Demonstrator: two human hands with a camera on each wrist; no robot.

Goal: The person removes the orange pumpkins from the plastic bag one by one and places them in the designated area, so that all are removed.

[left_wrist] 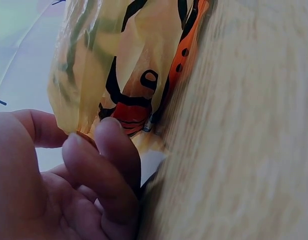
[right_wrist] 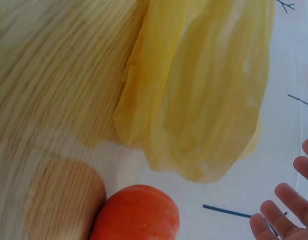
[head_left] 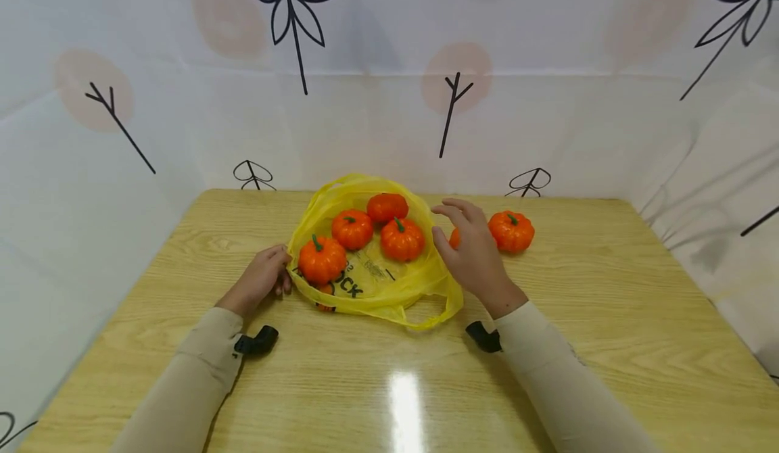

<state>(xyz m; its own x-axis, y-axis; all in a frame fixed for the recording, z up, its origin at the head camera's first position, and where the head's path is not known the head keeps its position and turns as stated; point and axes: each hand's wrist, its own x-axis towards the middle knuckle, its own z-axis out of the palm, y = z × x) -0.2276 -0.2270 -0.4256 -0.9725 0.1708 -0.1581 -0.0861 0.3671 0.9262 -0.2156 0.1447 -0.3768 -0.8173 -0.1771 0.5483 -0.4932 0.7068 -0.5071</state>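
A yellow plastic bag point(head_left: 426, 280) lies on the table with its mouth spread toward me. Inside are several small orange pumpkins, among them one with a green stem point(head_left: 322, 261) at the near left. My left hand point(head_left: 262, 277) pinches the bag's left edge; in the left wrist view its thumb and fingers point(left_wrist: 101, 165) meet at the gathered plastic. Just right of the bag, my right hand point(head_left: 475, 253) is raised with fingers spread and nothing in them. It partly hides one loose pumpkin point(head_left: 454, 238); another pumpkin point(head_left: 511, 232) sits beside that one.
A light wooden table point(head_left: 341, 372) carries everything. Behind it hangs a white cloth point(head_left: 377, 128) printed with plants and pale pink spots. One bag handle point(head_left: 426, 323) loops on the table at the near side. A black device point(head_left: 258, 341) is worn at each wrist.
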